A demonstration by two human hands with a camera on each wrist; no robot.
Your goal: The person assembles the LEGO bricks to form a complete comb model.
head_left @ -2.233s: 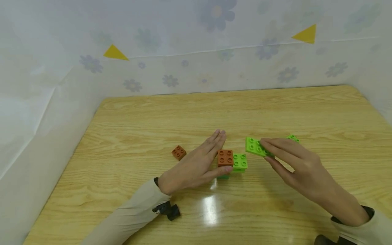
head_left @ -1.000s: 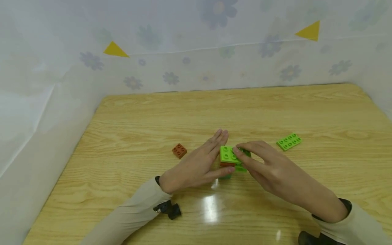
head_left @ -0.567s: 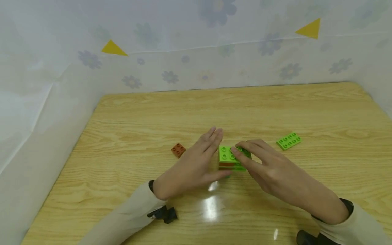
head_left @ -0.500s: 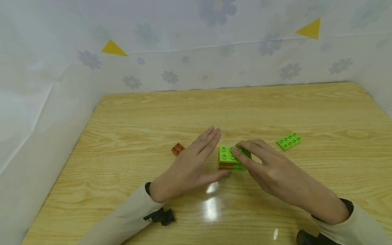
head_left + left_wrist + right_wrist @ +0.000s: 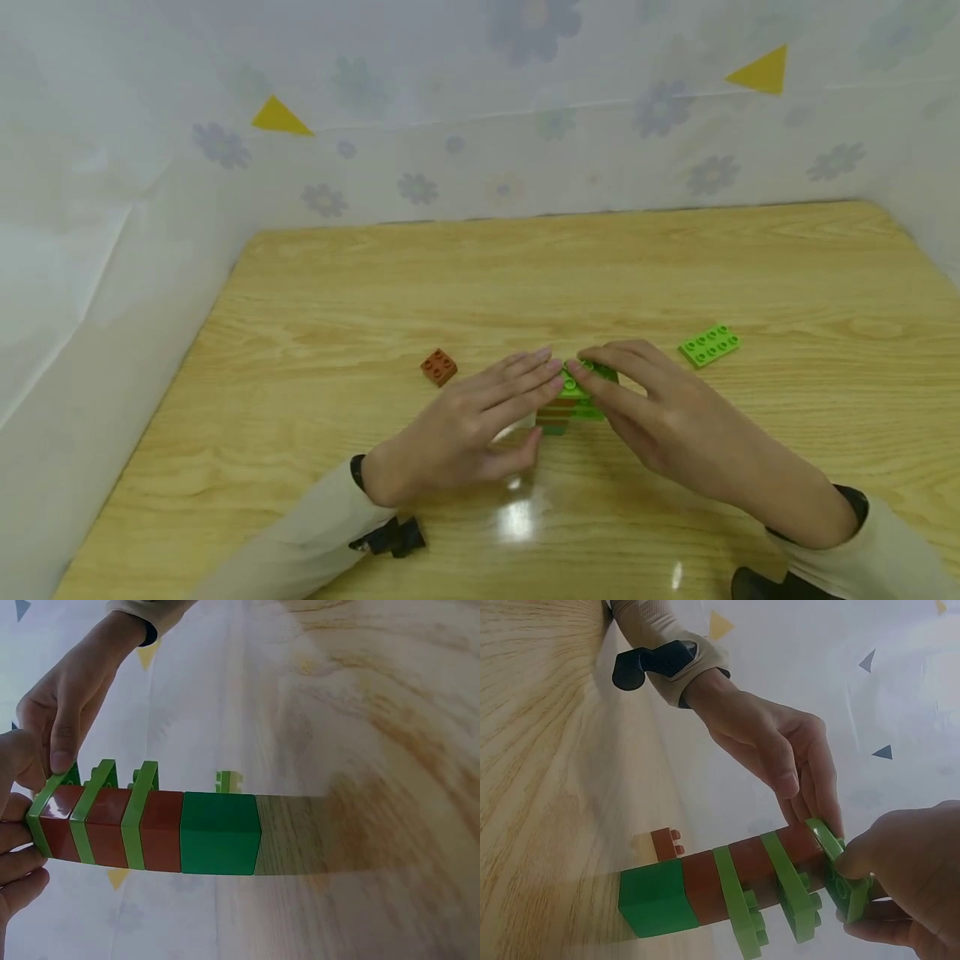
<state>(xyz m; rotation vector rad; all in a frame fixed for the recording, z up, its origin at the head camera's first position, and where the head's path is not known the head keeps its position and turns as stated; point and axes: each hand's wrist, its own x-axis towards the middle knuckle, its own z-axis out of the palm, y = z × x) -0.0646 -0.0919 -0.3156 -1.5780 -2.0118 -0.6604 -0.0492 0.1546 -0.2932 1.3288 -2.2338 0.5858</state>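
Note:
A tower of toy building bricks stands upright on the table between the hands. Its base is a dark green block [image 5: 219, 832]; above that, brown bricks [image 5: 161, 831] alternate with light green plates [image 5: 739, 900] that jut out to the right. Between thumb and fingers, my right hand [image 5: 675, 425] pinches the overhanging end of the topmost light green plate [image 5: 572, 385]. My left hand [image 5: 453, 425] lays extended fingertips on that plate's left end, its thumb lower and apart from the tower. The left fingers hide part of the plate's studs in the head view.
One loose brown brick [image 5: 438, 367] lies left of the tower, beyond the left hand. Farther right, past the right hand, a loose light green plate [image 5: 709, 345] rests on the wood-grain table [image 5: 375, 283]. A pale flowered cloth [image 5: 465, 100] hangs behind the table.
My right hand has brought the light green plate from the right onto the tower's top. My left hand has left the tower's side, drawn back, then come over the plate's left end.

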